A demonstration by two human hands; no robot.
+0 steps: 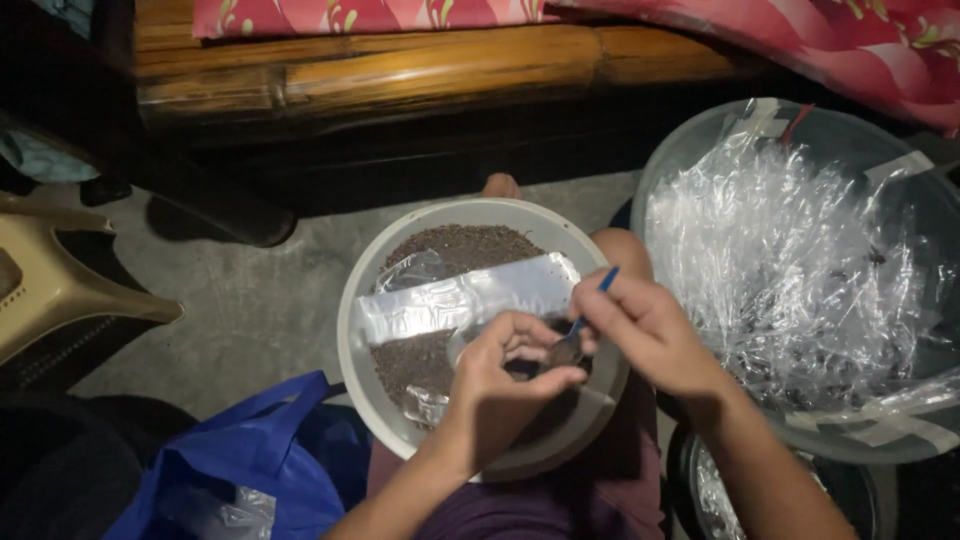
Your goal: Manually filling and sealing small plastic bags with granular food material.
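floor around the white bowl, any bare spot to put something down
Bare concrete floor lies between the white bowl, the bamboo bench and the tan stool. The right is crowded by the clear tub of plastic bags; the blue bag fills lower left.

Dim, warm light is falling from above onto the centre of the frame, leaving the corners sinking into near black. Glare is flashing off the plastic sheets (790,270) at right and the strip (465,298) in the bowl (352,330). Edges are looking slightly soft and grainy.
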